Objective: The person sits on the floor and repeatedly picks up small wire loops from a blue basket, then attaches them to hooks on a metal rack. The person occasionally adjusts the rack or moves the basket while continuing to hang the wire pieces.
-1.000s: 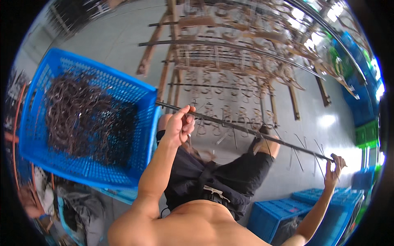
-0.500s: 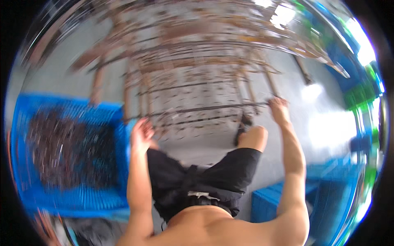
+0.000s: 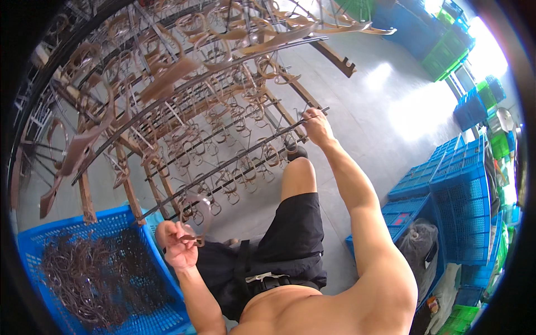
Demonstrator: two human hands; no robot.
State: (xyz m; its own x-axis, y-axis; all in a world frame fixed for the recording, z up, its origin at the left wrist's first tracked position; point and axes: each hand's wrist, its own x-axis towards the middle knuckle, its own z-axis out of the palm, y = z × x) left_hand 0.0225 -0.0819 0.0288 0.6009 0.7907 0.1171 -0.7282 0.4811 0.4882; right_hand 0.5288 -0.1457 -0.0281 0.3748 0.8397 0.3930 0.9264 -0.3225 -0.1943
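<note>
Our right hand [image 3: 316, 125] is closed around the upper right end of a dark rod [image 3: 240, 156], which slants down to the left along the near edge of a rack [image 3: 338, 58]. Our left hand [image 3: 181, 250], near the rod's lower left end, pinches a brown curved piece [image 3: 190, 237]. A second ago both hands were at the rod, out in front of us; now the left is off it and the rod lines up with the rack, which we judge may be taking some of its weight. Beyond, brown looped pieces [image 3: 170, 81] hang in rows. By the rack's lower left corner sits a blue basket [image 3: 61, 223] of tangled brown strips [image 3: 89, 279]. We cannot tell whether the loops under the rod hang from it, or whether it rests on anything. A pale loop [image 3: 206, 211] above our left hand is blurred; the rack's top and the basket's bottom corner are cut off.
</note>
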